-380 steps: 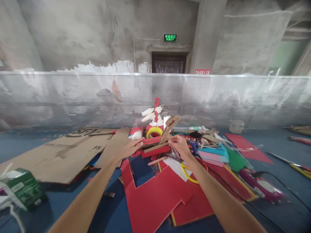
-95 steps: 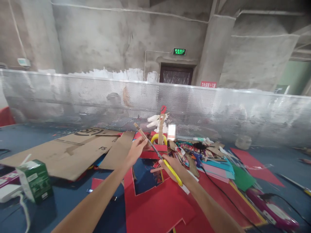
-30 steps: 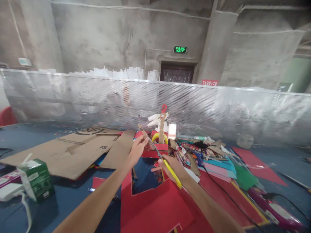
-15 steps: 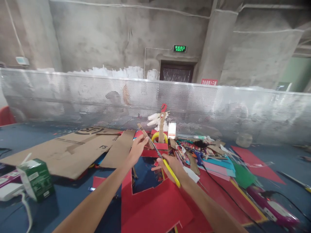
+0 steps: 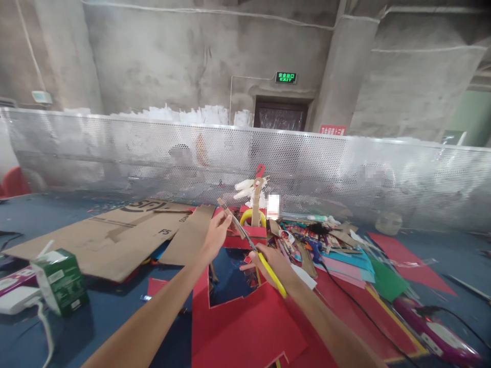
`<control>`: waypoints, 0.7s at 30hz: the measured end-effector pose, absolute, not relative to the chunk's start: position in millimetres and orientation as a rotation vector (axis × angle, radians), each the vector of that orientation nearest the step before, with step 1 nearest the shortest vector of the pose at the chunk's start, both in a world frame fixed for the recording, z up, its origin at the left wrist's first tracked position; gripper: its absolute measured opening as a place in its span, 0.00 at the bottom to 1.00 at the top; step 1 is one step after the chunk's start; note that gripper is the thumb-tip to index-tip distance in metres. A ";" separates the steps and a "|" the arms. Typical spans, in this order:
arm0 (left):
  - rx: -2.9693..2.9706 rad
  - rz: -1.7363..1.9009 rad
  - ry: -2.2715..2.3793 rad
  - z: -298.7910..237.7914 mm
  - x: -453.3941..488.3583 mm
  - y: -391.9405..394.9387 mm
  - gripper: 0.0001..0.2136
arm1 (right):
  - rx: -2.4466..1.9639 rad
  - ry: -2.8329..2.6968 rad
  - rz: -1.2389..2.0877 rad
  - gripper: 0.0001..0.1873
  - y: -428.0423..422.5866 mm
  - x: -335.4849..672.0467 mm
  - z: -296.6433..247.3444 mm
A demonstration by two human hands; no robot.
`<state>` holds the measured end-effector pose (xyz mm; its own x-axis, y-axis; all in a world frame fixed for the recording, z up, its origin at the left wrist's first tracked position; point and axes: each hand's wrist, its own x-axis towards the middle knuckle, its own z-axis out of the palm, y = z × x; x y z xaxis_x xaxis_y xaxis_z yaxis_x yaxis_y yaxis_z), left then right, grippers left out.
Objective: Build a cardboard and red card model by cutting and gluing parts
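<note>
My left hand (image 5: 219,231) is closed on a narrow cardboard strip (image 5: 226,208) that points up and away from me. My right hand (image 5: 273,261) grips yellow-handled scissors (image 5: 273,275), whose blades reach up along the strip toward my left fingers. Whether the blades bite into the strip, I cannot tell. Below both hands lies a red sheet (image 5: 249,327) with a notch cut from its upper side. Just beyond stands a red-based cardboard piece (image 5: 247,237) with a yellow ring (image 5: 247,216) and an upright cardboard strip (image 5: 257,204).
Large flattened cardboard (image 5: 103,240) covers the left of the blue table, behind a green box (image 5: 59,281). Scraps and coloured sheets (image 5: 345,266) pile up at right, near a blue glue gun (image 5: 315,251) and a purple power strip (image 5: 437,329). A perforated metal screen (image 5: 215,163) rises behind.
The whole view has shifted slightly to the right. My hands, the strip and the scissors keep almost the same pose.
</note>
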<state>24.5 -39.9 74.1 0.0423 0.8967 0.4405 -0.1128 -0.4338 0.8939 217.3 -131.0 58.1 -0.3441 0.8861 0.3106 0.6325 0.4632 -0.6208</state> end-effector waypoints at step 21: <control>1.564 1.556 0.863 79.5 30.1 -50.4 0.11 | -1.295 -2.099 0.411 0.20 -125.8 214.1 49.6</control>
